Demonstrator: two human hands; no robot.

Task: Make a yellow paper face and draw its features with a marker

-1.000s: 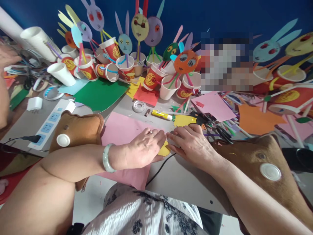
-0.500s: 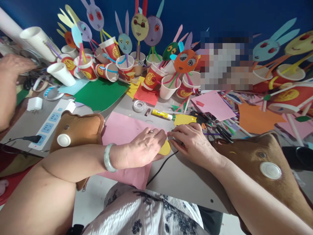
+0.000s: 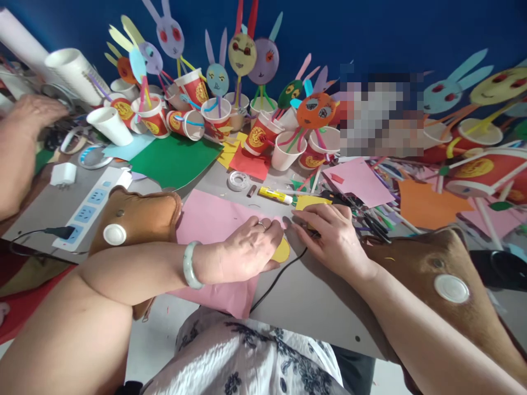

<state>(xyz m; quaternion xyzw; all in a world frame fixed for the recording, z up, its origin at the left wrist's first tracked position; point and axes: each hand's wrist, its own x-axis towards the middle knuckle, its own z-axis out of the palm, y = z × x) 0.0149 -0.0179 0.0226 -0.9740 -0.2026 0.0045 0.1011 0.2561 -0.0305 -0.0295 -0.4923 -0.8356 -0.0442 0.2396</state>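
Observation:
My left hand, with a ring and a pale bangle, is closed on a rounded yellow paper piece. Part of that piece shows beyond the fingertips; the rest is hidden. Beneath this hand lies a large pink paper sheet. To the right, my right hand rests low over the grey table, its fingers bent and slightly apart, a little away from the yellow piece. Just past the fingers are a yellow glue stick and a yellow paper scrap.
Paper cups with paper rabbit heads line the back. A power strip and a brown cushion stand left; another brown cushion is right. Scissors lie among scraps. Another person's hand is far left.
My right hand has drawn slightly right, away from the yellow piece, and its fingers have loosened. My left hand keeps its hold. The whole view has shifted a little.

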